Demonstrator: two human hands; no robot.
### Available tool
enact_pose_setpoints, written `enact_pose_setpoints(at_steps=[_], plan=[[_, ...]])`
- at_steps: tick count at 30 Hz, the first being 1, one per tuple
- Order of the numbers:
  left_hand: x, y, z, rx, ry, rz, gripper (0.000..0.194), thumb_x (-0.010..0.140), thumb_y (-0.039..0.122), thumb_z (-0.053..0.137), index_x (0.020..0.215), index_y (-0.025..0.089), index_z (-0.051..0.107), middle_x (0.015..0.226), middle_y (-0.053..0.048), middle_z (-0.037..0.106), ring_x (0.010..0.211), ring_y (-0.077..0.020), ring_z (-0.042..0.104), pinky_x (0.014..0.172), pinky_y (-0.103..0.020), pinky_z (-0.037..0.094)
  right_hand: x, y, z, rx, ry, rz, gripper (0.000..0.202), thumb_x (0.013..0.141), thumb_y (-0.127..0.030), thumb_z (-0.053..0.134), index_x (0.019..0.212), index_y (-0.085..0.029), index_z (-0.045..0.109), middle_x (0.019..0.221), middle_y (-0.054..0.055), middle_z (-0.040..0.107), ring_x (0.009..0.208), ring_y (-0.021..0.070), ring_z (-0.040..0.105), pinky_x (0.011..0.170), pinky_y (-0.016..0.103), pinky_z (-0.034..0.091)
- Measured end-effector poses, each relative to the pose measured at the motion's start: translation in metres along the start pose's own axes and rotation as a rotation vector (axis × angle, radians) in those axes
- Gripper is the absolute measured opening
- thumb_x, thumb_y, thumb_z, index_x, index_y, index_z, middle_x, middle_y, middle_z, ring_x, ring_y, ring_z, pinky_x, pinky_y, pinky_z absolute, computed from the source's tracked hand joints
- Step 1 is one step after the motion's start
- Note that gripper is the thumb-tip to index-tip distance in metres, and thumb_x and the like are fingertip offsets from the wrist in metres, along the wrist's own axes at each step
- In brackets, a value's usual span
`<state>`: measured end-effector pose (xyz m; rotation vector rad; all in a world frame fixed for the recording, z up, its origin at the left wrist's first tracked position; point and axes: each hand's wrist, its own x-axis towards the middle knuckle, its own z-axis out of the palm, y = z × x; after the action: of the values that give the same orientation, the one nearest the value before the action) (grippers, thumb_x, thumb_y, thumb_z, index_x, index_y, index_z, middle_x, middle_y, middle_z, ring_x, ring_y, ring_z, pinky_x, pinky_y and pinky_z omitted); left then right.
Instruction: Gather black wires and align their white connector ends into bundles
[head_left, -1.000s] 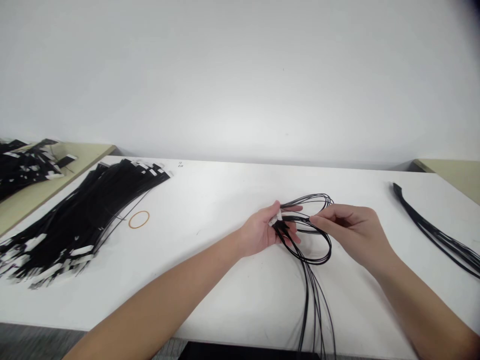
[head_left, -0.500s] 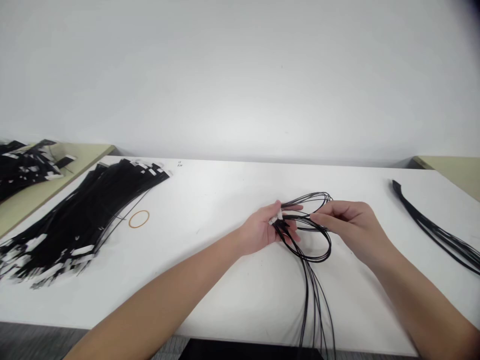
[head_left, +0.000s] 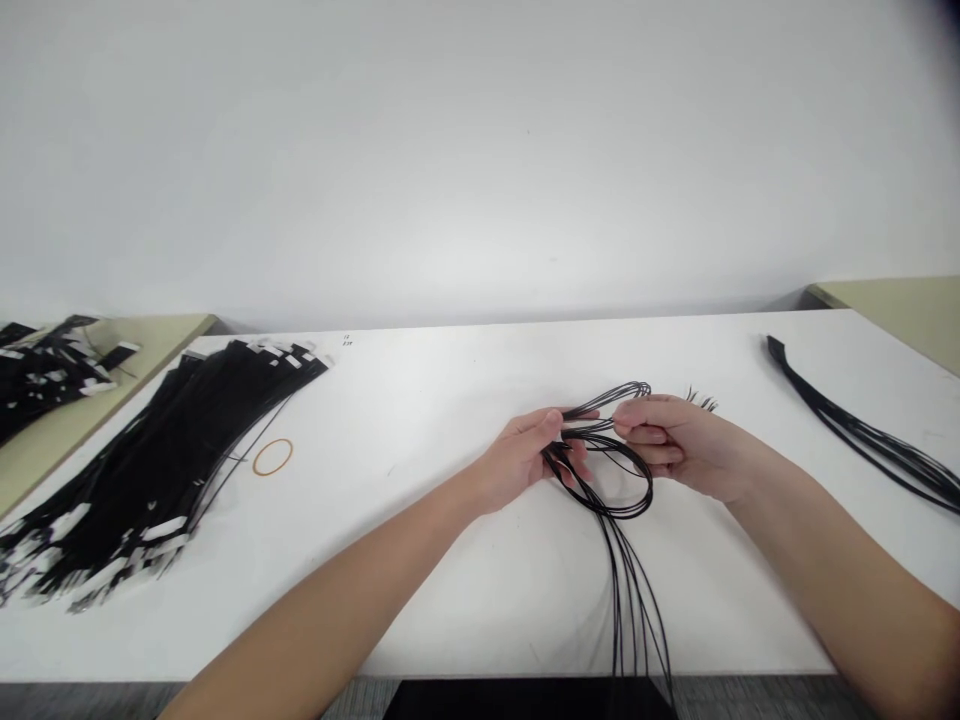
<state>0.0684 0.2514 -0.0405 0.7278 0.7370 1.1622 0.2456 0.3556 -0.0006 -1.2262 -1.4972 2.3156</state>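
Observation:
My left hand is closed on a bundle of thin black wires, thumb pressed on top. From there the wires run in loops to the right, and several long strands hang down past the table's front edge. My right hand is closed on the right side of the upper loops, thumb against curled fingers. Beyond its back, a spray of short wire ends shows. Between the two hands the loops are held just above the white table.
A large pile of black wire harnesses with white ends lies at the left. Beside it rests a tan rubber band. More harnesses lie on a side surface at far left. Another black wire bundle lies at the right.
My right hand has turned over and now grips the loops with curled fingers; short wire ends appear behind it. My left thumb now covers the white piece seen before. The view has shifted slightly.

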Motion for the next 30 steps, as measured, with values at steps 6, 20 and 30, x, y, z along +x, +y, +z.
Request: enact_pose_setpoints(at_steps=[6, 20, 30], plan=[[0.0, 0.002, 0.0, -0.048, 0.056, -0.049, 0.053, 0.086, 0.052, 0.044, 0.121, 0.014, 0.054, 0.083, -0.009, 0.057, 0.072, -0.0201, 0.062, 0.063, -0.03, 0.044, -0.003, 0.009, 0.017, -0.464, 0.254, -0.46, 0.025, 0.079, -0.038, 0.059, 0.067, -0.017, 0.054, 0.055, -0.003, 0.042, 0.048, 0.0066, 0.034, 0.045, 0.021, 0.028], [-0.002, 0.005, 0.001, -0.039, 0.064, -0.169, 0.053, 0.087, 0.057, 0.036, 0.112, 0.015, 0.055, 0.081, -0.009, 0.058, 0.075, -0.0203, 0.06, 0.066, -0.03, 0.041, 0.008, 0.023, 0.024, -0.915, 0.404, -1.061, 0.016, 0.088, -0.02, 0.046, 0.083, -0.019, 0.062, 0.077, 0.003, 0.062, 0.067, 0.0108, 0.051, 0.056, 0.022, 0.037], [-0.008, 0.012, 0.002, -0.148, 0.146, -0.189, 0.051, 0.086, 0.058, 0.038, 0.124, 0.025, 0.049, 0.082, -0.005, 0.059, 0.068, -0.0189, 0.061, 0.059, -0.027, 0.037, 0.003, 0.016, 0.022, -0.685, 0.489, -1.21, 0.012, 0.086, -0.022, 0.05, 0.097, -0.02, 0.057, 0.086, 0.003, 0.061, 0.073, 0.0123, 0.055, 0.066, 0.026, 0.045]])
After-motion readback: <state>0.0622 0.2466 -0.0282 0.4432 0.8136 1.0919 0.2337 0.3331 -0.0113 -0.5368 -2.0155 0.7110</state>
